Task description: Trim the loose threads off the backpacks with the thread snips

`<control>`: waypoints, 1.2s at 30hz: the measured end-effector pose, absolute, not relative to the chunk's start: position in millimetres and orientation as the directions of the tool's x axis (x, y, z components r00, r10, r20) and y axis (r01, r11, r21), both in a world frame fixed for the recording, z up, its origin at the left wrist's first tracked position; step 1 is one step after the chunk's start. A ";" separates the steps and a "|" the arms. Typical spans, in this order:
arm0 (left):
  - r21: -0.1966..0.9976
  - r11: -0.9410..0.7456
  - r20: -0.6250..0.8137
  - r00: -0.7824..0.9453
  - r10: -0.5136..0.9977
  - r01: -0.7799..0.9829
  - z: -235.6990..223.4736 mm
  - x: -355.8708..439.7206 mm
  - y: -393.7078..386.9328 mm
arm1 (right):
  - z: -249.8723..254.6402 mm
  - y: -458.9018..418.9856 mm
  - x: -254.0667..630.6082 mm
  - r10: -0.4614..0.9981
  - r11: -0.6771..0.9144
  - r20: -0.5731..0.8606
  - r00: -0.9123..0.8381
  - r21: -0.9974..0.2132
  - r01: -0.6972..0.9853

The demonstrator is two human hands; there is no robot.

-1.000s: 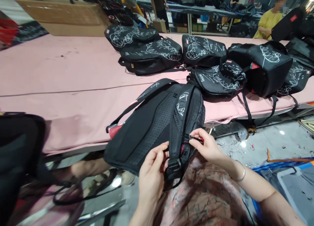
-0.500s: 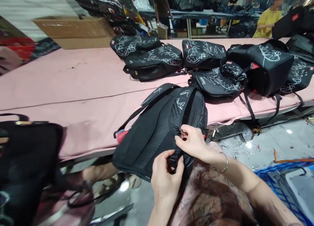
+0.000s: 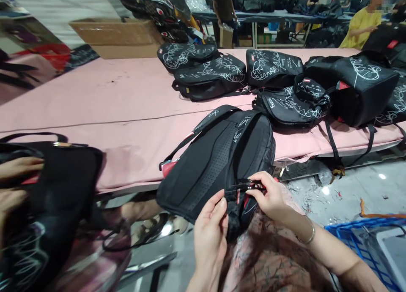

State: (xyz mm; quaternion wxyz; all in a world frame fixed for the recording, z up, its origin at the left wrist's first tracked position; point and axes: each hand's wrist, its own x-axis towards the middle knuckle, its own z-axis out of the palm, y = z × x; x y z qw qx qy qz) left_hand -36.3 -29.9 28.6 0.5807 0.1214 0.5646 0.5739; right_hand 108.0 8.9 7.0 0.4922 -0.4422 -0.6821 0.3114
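A black backpack [image 3: 215, 156] with white scribble print lies back-side up, half on the pink table [image 3: 104, 110] and half over my lap. My left hand [image 3: 211, 233] is closed on the lower end of its shoulder strap [image 3: 233, 207]. My right hand [image 3: 266, 192] pinches a small tool with red on it [image 3: 250, 184], scissors or snips, held at the strap just above my left fingers. A bangle sits on my right wrist.
Several more black printed backpacks [image 3: 209, 74] lie across the table's far half. At the left edge another person's hands [image 3: 14, 178] hold a black bag [image 3: 50, 199]. A person in yellow [image 3: 364, 23] works at the far right. A blue crate [image 3: 364, 241] stands on the floor.
My right hand has moved from the strap's right side to its middle, then down beside my left hand. My view has shifted left, showing the neighbour's hands and bag.
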 end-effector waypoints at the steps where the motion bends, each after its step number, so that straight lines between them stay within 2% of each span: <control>1: 0.780 0.308 -0.527 -0.304 0.794 -0.545 28.9 -36.0 -29.1 | 3.2 6.9 109.6 0.884 0.465 0.455 -0.112 -0.823 0.326; 4: 0.750 0.314 -0.554 -0.295 0.778 -0.582 28.1 -37.0 -27.5 | -6.2 3.8 113.9 0.808 0.574 0.569 -0.155 -0.697 0.430; 8: 0.739 0.301 -0.547 -0.275 0.791 -0.602 27.4 -38.9 -27.4 | -9.1 2.5 114.5 0.758 0.625 0.615 -0.217 -0.591 0.510; 20: 0.732 0.284 -0.547 -0.286 0.787 -0.619 23.9 -39.2 -27.1 | 0.1 4.0 113.7 0.743 0.636 0.600 -0.296 -0.496 0.591; 25: 0.732 0.294 -0.550 -0.278 0.788 -0.615 24.7 -37.3 -27.5 | 0.9 3.7 114.1 0.746 0.634 0.603 -0.283 -0.512 0.579; 32: 0.740 0.293 -0.545 -0.283 0.789 -0.605 28.6 -32.8 -29.4 | 19.9 8.6 116.8 0.711 0.692 0.531 -0.461 -0.415 0.591; 36: 0.750 0.290 -0.534 -0.285 0.796 -0.594 28.7 -32.4 -29.9 | 22.3 9.8 118.5 0.693 0.706 0.527 -0.491 -0.361 0.609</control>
